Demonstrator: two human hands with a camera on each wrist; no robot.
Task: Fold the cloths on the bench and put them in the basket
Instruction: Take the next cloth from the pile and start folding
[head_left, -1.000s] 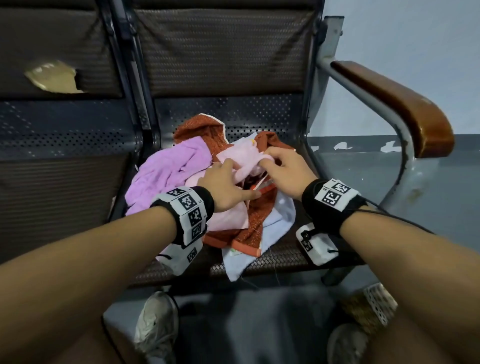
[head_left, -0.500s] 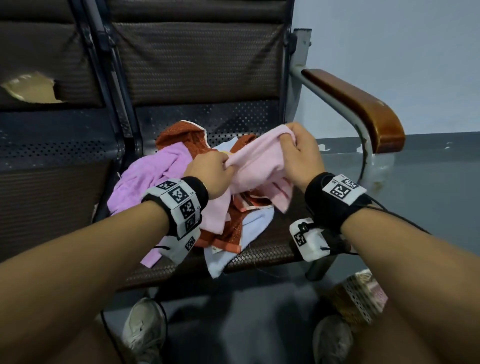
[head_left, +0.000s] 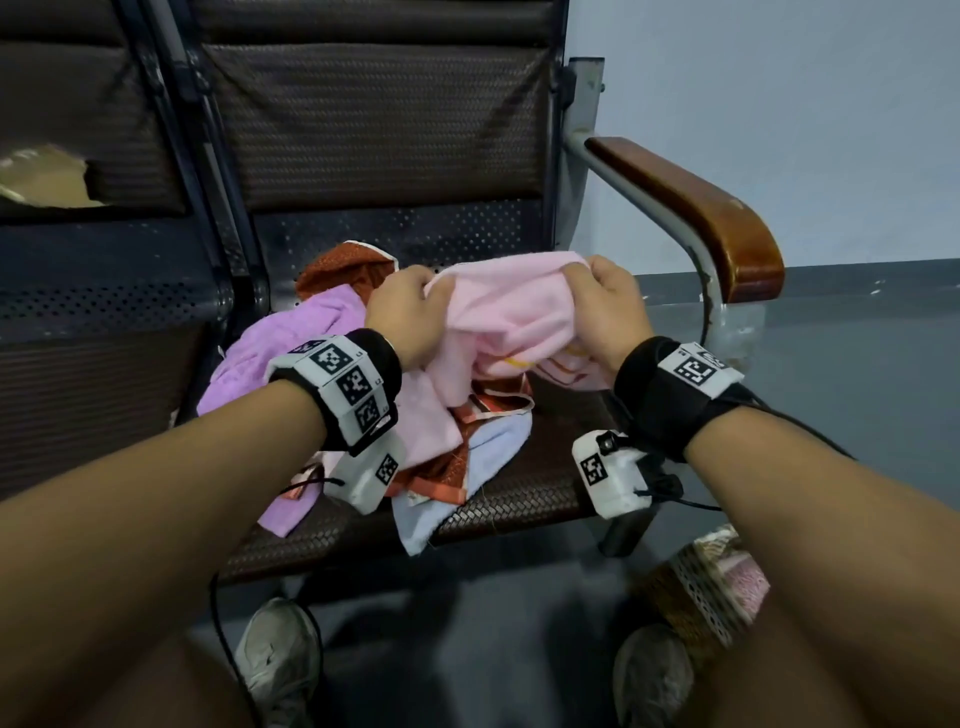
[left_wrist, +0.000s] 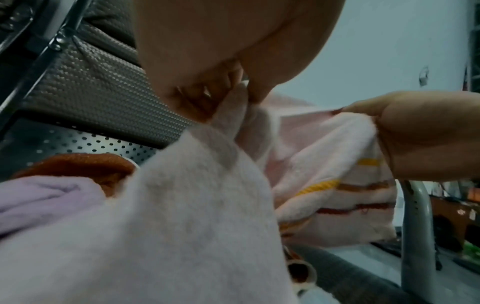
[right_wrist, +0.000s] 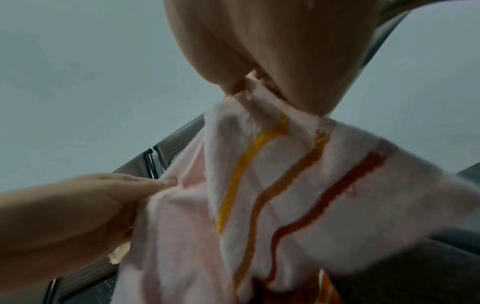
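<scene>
Both hands hold a pale pink cloth (head_left: 506, 312) with yellow, orange and red stripes (right_wrist: 262, 164) above the bench seat (head_left: 519, 499). My left hand (head_left: 410, 304) pinches its upper left edge (left_wrist: 233, 102), my right hand (head_left: 602, 299) pinches the upper right edge (right_wrist: 249, 90). The cloth hangs between them, its lower part still on the pile. Under it lie a lilac cloth (head_left: 291, 343), a rust-orange cloth (head_left: 348, 265) and a light blue cloth (head_left: 457, 483). A woven basket (head_left: 711, 577) stands on the floor at the lower right, partly hidden by my right arm.
The bench has a dark woven backrest (head_left: 374, 119) and a wooden armrest (head_left: 691, 202) on a metal frame at the right. A second seat (head_left: 93, 364) adjoins on the left. My shoes (head_left: 280, 654) are on the grey floor below.
Both hands have taken the pink cloth from the pile, lifted it and drawn its top edge apart, the right hand moving rightward.
</scene>
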